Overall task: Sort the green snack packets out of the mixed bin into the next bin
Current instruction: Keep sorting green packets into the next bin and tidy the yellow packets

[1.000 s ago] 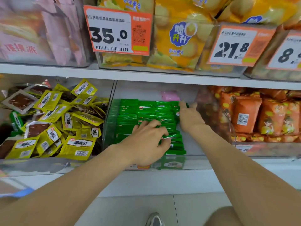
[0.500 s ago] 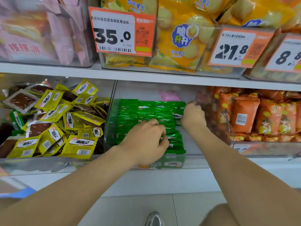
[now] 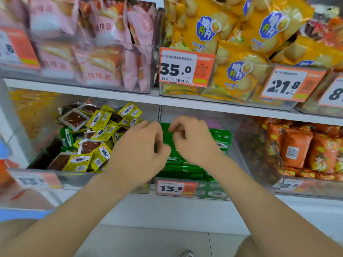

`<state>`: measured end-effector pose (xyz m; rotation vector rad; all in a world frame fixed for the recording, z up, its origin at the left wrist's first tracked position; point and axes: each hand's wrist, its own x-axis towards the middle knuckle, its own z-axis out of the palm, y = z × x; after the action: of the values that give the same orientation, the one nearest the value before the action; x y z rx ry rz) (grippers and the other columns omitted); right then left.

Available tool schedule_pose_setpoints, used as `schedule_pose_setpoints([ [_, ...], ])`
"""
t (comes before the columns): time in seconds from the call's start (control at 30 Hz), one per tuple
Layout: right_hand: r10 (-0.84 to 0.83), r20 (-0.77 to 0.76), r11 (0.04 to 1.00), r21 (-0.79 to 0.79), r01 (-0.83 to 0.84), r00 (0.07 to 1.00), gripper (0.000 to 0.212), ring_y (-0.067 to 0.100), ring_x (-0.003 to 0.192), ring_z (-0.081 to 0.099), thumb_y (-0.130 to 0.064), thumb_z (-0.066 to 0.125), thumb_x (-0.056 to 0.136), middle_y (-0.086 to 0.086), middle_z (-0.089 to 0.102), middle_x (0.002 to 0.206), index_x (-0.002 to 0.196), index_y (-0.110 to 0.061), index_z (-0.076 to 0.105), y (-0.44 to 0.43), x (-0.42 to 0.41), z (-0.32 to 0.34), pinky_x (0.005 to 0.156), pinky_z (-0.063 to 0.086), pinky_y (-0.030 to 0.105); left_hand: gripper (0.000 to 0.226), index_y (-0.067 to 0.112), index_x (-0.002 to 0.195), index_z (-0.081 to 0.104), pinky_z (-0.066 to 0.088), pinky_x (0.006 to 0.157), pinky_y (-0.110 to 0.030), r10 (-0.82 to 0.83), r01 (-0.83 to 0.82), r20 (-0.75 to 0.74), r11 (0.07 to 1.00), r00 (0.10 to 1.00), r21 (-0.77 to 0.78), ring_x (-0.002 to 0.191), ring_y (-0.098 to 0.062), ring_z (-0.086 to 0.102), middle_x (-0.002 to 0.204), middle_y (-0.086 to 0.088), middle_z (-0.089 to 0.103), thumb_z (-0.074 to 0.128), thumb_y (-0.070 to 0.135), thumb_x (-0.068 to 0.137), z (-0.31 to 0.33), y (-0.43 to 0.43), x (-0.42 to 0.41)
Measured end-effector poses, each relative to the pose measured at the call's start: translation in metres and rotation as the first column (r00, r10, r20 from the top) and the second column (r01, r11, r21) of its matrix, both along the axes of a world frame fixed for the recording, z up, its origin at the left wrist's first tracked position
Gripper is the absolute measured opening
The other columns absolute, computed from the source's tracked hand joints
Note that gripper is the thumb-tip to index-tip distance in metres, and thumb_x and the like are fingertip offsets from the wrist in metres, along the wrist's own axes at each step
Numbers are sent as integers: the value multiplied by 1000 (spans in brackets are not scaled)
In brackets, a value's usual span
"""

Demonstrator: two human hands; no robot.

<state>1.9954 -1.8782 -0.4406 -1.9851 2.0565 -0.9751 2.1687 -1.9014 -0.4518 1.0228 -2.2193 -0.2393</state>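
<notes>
Both hands are over the green packets (image 3: 185, 169) stacked in the middle bin (image 3: 235, 160). Left hand (image 3: 139, 151) and right hand (image 3: 193, 141) have fingers curled in, but it's too blurry to tell if either's pinching anything. The mixed bin (image 3: 83, 177) is at 9 o'clock, with a stray green packet (image 3: 65, 136) near its left side.
</notes>
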Motion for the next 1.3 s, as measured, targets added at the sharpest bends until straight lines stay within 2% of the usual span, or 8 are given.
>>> schedule_pose_setpoints([
  [0.13, 144, -28, 989, 19, -144, 989, 22, 25, 75, 67, -11, 52, 83, 3, 73, 85, 90, -20, 70, -13, 77, 4, 71, 57, 35, 4, 23, 87, 58, 51, 69, -41, 255, -265, 76, 951, 964, 160, 80, -27, 59, 84, -1, 60, 59, 27, 85, 4, -32, 54],
  [0.33, 202, -211, 976, 128, -178, 956, 10, 32, 81, 62, -18, 55, 91, 9, 64, 87, 90, -14, 64, -53, 136, -12, 68, 57, 43, 42, 10, 110, 54, 47, 99, -49, 422, -632, 538, 716, 730, 296, 120, -48, 52, 127, -25, 51, 50, 45, 88, 1, -65, 138],
  [0.63, 369, -201, 929, 50, -367, 908, 21, 23, 105, 65, -21, 61, 101, 3, 71, 110, 120, -17, 69, -132, 201, -39, 86, 58, 45, 22, 1, 107, 58, 42, 70, -29, 136, -513, 616, 705, 776, 491, 95, -27, 56, 105, -13, 54, 56, 21, 98, -5, -94, 189],
  [0.77, 407, -393, 912, 125, -391, 825, 25, 32, 111, 62, -21, 63, 101, 10, 69, 118, 125, -13, 63, -165, 228, -54, 87, 56, 49, 6, 5, 99, 47, 35, 79, -26, 87, -516, 660, 701, 746, 491, 97, -24, 42, 84, -5, 39, 44, 8, 104, -9, -96, 190],
  [0.9, 450, -553, 891, 229, -392, 701, 33, 32, 122, 47, -22, 59, 99, 7, 64, 125, 131, -16, 54, -181, 239, -65, 97, 42, 49, 15, 10, 90, 44, 30, 60, -24, 38, -485, 664, 714, 747, 505, 87, -20, 41, 81, -3, 36, 42, 6, 104, -13, -98, 186],
  [1.1, 368, -655, 930, 239, -280, 660, 52, 32, 130, 40, -35, 65, 93, 7, 59, 135, 139, -16, 51, -187, 249, -71, 102, 33, 46, 21, 13, 77, 38, 36, 99, -44, -25, -509, 749, 719, 662, 474, 113, -32, 36, 103, -12, 41, 44, 10, 97, -19, -97, 192],
  [1.2, 381, -583, 925, 255, -283, 718, 51, 33, 126, 42, -35, 73, 86, 5, 67, 122, 132, -22, 56, -192, 250, -70, 98, 33, 48, 35, 17, 69, 34, 35, 75, -30, -22, -459, 705, 745, 709, 484, 89, -20, 40, 84, -5, 44, 44, 5, 101, -12, -91, 192],
  [1.3, 383, -566, 924, 228, -307, 730, 14, 31, 120, 44, -32, 65, 95, 3, 70, 106, 108, -29, 66, -192, 245, -63, 90, 30, 47, 36, 20, 71, 34, 36, 58, -25, 116, -464, 592, 745, 797, 479, 66, -13, 42, 79, -4, 48, 49, 3, 98, -10, -90, 196],
])
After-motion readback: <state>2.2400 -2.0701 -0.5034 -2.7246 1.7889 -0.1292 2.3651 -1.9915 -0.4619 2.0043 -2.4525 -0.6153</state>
